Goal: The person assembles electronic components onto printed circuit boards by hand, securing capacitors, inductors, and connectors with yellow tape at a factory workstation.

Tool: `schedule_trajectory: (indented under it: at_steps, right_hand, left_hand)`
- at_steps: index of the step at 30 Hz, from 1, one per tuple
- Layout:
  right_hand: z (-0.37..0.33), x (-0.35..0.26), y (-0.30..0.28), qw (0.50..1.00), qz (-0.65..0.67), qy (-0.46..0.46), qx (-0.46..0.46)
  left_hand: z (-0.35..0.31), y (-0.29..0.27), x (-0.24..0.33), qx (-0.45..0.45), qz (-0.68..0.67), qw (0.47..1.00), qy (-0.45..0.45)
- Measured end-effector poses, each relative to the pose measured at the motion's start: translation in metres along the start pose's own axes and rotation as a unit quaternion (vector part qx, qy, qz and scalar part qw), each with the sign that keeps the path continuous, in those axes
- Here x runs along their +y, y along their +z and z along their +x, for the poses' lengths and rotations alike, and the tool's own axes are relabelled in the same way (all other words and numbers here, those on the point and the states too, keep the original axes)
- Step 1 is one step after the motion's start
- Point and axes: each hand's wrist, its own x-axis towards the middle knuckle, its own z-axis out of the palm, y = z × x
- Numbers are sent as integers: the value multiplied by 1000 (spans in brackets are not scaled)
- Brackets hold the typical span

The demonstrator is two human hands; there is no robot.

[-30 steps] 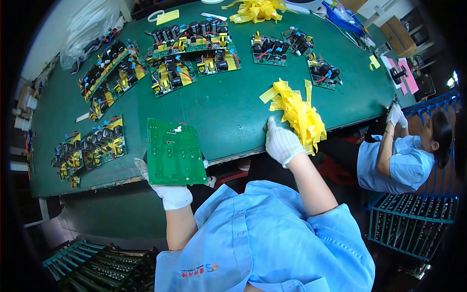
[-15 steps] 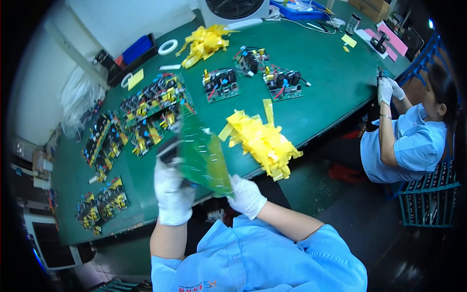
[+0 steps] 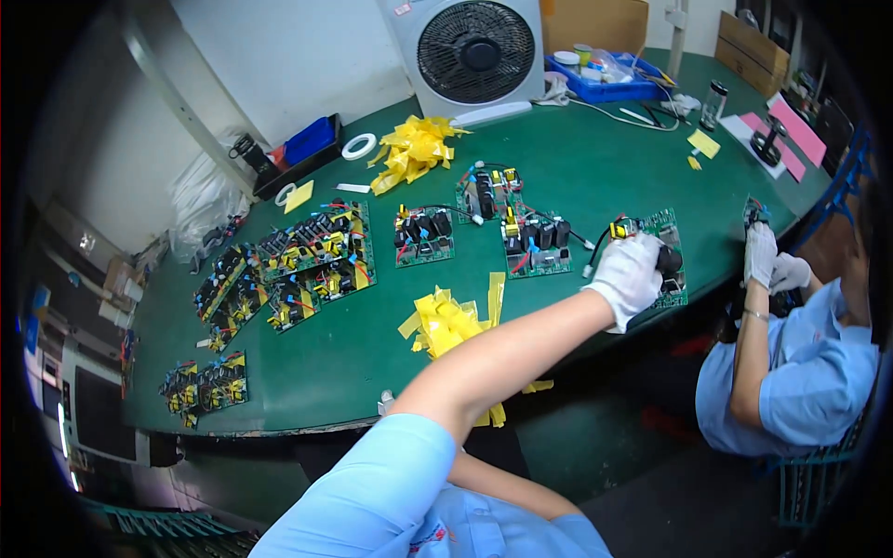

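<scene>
The table (image 3: 344, 363) and circuit board (image 3: 662, 226) are green, the strips (image 3: 445, 321) yellow.

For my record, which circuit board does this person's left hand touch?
The rightmost board lying flat on the table; the left hand covers only this one.

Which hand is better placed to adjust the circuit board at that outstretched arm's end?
Probably the left hand: it is stretched across and appears to touch the circuit board, while the right forearm lies lower, partly behind the left arm.
</scene>
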Motion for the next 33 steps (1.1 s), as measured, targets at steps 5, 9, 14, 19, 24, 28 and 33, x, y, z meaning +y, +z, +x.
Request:
schedule_trajectory:
  at_steps: [5, 9, 14, 19, 24, 28, 33]
  right_hand:
    - [-4, -1, 7, 998, 62, 15, 5]
    - [-10, -1, 5, 992, 111, 53, 19]
    - [-16, 1, -3, 978, 171, 116, 32]
    - [-18, 6, -12, 955, 223, 194, 33]
    - [27, -39, -82, 968, -124, 155, -153]
    - [42, -66, -107, 982, -156, 95, -54]
    - [43, -69, -101, 985, -151, 76, -34]
  left_hand:
    - [33, 40, -25, -89, 148, 985, -19]
    - [35, 67, -44, -81, 150, 980, -102]
    - [31, 60, -41, -115, 77, 982, -131]
    - [18, -7, -51, -11, 19, 999, 39]
    - [-31, -128, -109, 104, 76, 990, 58]
    - [-97, -228, -182, 205, 174, 958, -99]
    - [-175, -372, -248, 169, 376, 822, -393]
